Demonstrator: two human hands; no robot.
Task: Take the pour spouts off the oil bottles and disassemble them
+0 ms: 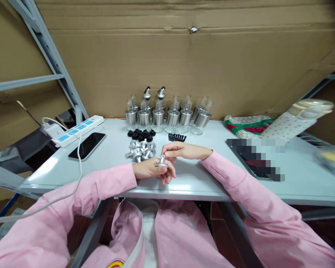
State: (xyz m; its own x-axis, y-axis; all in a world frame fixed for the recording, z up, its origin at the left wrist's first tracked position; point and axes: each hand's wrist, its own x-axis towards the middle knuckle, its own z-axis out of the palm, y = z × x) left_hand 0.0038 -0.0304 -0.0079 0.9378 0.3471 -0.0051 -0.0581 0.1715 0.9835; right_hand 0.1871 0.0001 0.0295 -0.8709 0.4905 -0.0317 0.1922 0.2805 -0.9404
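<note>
My left hand (pixel 152 168) is closed around a silver metal pourer spout (pixel 162 161), its flared base turned down and its narrow end up. The fingers of my right hand (pixel 181 150) close in at the narrow end of that spout; whether they hold some small part there I cannot make out. Just beyond my left hand lies a pile of similar silver spouts (pixel 141 149). Behind the pile sit several black stoppers (pixel 141 135), and to their right a row of small black caps (pixel 177 137).
Several glass bottles with steel sleeves (pixel 158 118) stand at the back, two topped with pourers (pixel 161 92). On the left are a phone (pixel 88 146), a power strip (pixel 78 130) and a white cable (pixel 79 152). A pixelated tablet-like object (pixel 251 158) lies right, near a patterned bag (pixel 244 124).
</note>
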